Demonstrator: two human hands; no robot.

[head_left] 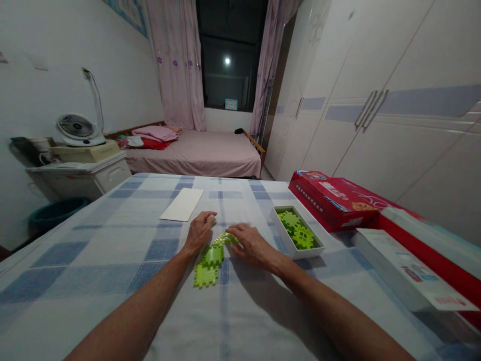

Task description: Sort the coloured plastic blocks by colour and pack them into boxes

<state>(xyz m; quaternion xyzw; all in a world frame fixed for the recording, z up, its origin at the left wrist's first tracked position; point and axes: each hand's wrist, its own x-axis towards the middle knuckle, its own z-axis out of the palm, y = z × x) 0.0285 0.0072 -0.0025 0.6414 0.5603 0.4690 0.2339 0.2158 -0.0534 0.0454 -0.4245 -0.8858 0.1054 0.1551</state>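
Observation:
Flat lime-green interlocking plastic pieces with notched edges [206, 275] lie on the checked cloth in front of me, partly overlapping. My right hand [248, 241] has its fingers bent over another green piece [226, 238], which is tilted up at the far end of the group. Just left of it, my left hand [200, 231] is closed, with its fingers curled beside the pieces. What it grips, if anything, is hidden. To the right of my right hand, a white open box [316, 249] holds several more green pieces.
A white box lid or card [183, 204] lies at the left. On the right are a red box [326, 198] and a white printed box [413, 273]. The blue-and-white tablecloth [112, 240] covers the surface. Beyond it stands a bed [210, 150].

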